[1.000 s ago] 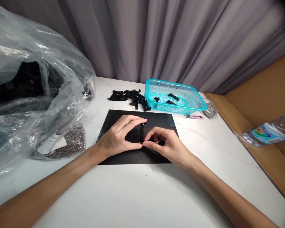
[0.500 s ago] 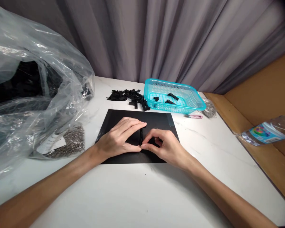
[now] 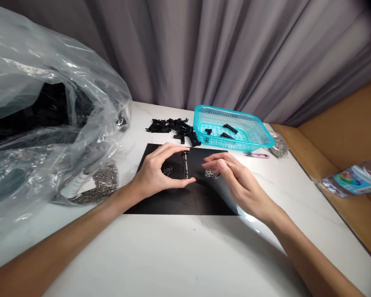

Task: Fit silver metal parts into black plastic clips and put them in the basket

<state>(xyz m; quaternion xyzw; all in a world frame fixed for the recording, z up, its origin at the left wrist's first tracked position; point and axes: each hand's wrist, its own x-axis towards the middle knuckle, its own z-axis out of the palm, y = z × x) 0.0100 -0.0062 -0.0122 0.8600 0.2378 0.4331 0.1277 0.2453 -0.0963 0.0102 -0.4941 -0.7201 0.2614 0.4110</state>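
Note:
My left hand [image 3: 156,171] holds a slim black plastic part [image 3: 185,165] upright between thumb and fingertips, one at each end. Metallic-looking detail shows along its near face. To the right, my right hand [image 3: 235,177] hovers over the black mat [image 3: 185,202] with fingers loosely stretched and apart from the part. Just beyond its fingertips lies a small heap of shiny metal pieces [image 3: 209,173]. A second small heap of metal pieces [image 3: 167,169] lies behind my left hand, partly covered. A tiny greyish thing under my right fingers is too small to make out.
Black plastic parts [image 3: 157,126] are piled behind the mat. Beside them stands a turquoise basket [image 3: 262,142] holding several parts. Pink thread snips [image 3: 261,156] and a bag of metal pieces [image 3: 278,146] lie right. Large clear bags [image 3: 105,86] crowd the left; a cardboard box [image 3: 336,119] borders the right.
My right hand has let go of the black part and moved right. My left hand still holds it, now tilted to show its detailed face. The view has shifted slightly.

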